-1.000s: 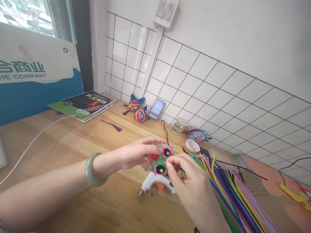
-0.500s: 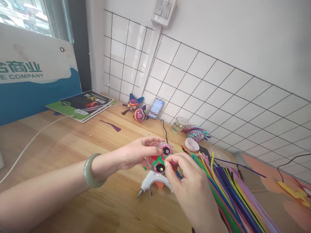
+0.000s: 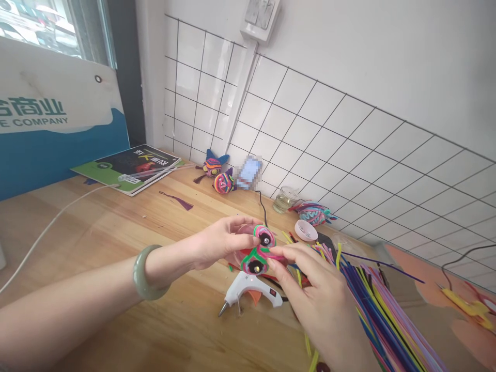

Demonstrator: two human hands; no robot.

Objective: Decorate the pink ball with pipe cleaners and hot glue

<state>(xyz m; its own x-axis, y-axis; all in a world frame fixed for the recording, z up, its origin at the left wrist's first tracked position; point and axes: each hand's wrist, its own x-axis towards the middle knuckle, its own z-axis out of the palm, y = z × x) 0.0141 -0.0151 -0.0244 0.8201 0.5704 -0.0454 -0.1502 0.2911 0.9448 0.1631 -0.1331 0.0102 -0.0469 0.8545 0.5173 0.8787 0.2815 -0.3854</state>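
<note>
My left hand (image 3: 217,243) is closed round a colourful pipe-cleaner figure (image 3: 254,252) above the table. The figure has two round black eyes with shiny centres, ringed in pink and green. From its right side, my right hand (image 3: 325,299) pinches a pink pipe-cleaner piece (image 3: 276,254) between thumb and forefinger, close against the middle of the figure. The far end of that piece is hidden by my fingers. Just below both hands, a white glue gun (image 3: 248,285) rests on the table with its nozzle to the left.
Bundled pipe cleaners (image 3: 387,310) lie at the right, beyond my right hand. Toward the wall stand a pink bowl (image 3: 306,231), a glass jar (image 3: 284,201), a phone (image 3: 249,173) and finished figures (image 3: 223,183). A purple tassel (image 3: 180,201) and books (image 3: 132,168) lie left; yellow scissors (image 3: 468,310) far right.
My right hand has drawn slightly to the right, and the pink piece between its fingertips now shows. More of the glue gun is uncovered. My left hand stays nearly still.
</note>
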